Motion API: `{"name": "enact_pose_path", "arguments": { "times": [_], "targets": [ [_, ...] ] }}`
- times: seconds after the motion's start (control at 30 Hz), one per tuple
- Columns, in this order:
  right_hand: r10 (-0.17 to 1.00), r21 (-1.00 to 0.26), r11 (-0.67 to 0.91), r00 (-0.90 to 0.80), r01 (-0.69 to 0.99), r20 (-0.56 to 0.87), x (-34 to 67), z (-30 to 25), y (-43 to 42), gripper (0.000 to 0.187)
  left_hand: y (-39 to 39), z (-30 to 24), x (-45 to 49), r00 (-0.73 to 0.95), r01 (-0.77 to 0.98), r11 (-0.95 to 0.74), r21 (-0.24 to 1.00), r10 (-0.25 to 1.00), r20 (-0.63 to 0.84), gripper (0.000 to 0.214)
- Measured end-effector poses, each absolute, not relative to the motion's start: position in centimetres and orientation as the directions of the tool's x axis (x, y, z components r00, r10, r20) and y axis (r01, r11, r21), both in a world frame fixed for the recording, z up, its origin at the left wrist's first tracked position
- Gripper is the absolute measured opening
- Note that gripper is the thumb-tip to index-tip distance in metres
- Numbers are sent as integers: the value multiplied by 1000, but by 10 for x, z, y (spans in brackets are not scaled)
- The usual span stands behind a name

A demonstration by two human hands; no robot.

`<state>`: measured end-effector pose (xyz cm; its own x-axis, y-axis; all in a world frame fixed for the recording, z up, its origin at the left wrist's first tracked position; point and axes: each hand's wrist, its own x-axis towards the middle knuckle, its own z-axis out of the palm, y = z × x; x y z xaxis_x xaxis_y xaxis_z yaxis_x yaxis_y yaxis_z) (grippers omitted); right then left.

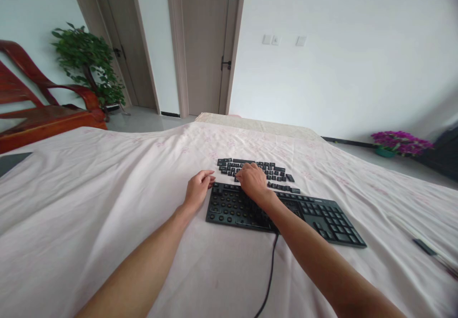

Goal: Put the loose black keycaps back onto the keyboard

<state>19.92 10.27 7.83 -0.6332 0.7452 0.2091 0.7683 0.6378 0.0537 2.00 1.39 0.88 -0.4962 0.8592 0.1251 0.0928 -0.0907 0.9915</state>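
Note:
A black keyboard (pixel 327 220) lies on a pale pink flowered cloth (pixel 171 280). Its left part has lost its keycaps and shows rows of round switch spots; the number pad on the right still carries its keys. Loose black keycaps (pixel 244 161) are laid out in rows just beyond it. My left hand (pixel 197 190) rests by the keyboard's upper left corner, fingers loosely bent and apart, holding nothing. Over the keycap rows, my right hand (pixel 253 180) is bent downward with its fingers drawn together. Its fingertips are mostly hidden, so what they grip cannot be seen.
A black cable (pixel 271 270) runs from the keyboard toward me. At the right lies a slim tool (pixel 425 247) with a black end. A dark flat object (pixel 13 161) sits at the left edge. Beyond are a wooden chair (pixel 46 112), a plant (pixel 86 60) and purple flowers (pixel 400 141).

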Motion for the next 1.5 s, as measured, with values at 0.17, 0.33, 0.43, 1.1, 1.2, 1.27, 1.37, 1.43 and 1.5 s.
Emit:
{"name": "enact_pose_path", "arguments": {
  "times": [0.17,0.33,0.43,1.1,1.2,1.27,1.37,1.43,1.5],
  "targets": [
    [743,84,643,-646,761,175,193,78,106,24,14,9,20,-498,84,-84,993,860,115,29],
    [728,66,660,-658,749,191,192,79,110,17,15,8,20,-495,91,-80,993,861,115,28],
    [735,31,659,-652,751,187,191,79,111,15,15,7,19,-496,96,-83,992,860,120,28],
    [648,72,749,-751,659,124,181,73,119,13,14,10,21,-499,110,-80,991,858,125,27],
    [628,98,762,-767,641,132,180,73,119,13,15,9,21,-501,110,-83,990,856,128,27],
    [612,115,770,-778,627,140,180,73,118,14,15,9,21,-500,109,-86,990,856,129,27],
    [609,112,771,-778,626,158,183,72,118,14,15,10,21,-499,110,-85,990,857,129,26],
    [637,60,751,-746,657,195,187,74,116,13,14,10,21,-498,110,-83,990,858,127,26],
    [675,-36,725,-698,688,239,192,78,112,14,14,10,21,-495,110,-86,990,859,130,27]
  ]
}}
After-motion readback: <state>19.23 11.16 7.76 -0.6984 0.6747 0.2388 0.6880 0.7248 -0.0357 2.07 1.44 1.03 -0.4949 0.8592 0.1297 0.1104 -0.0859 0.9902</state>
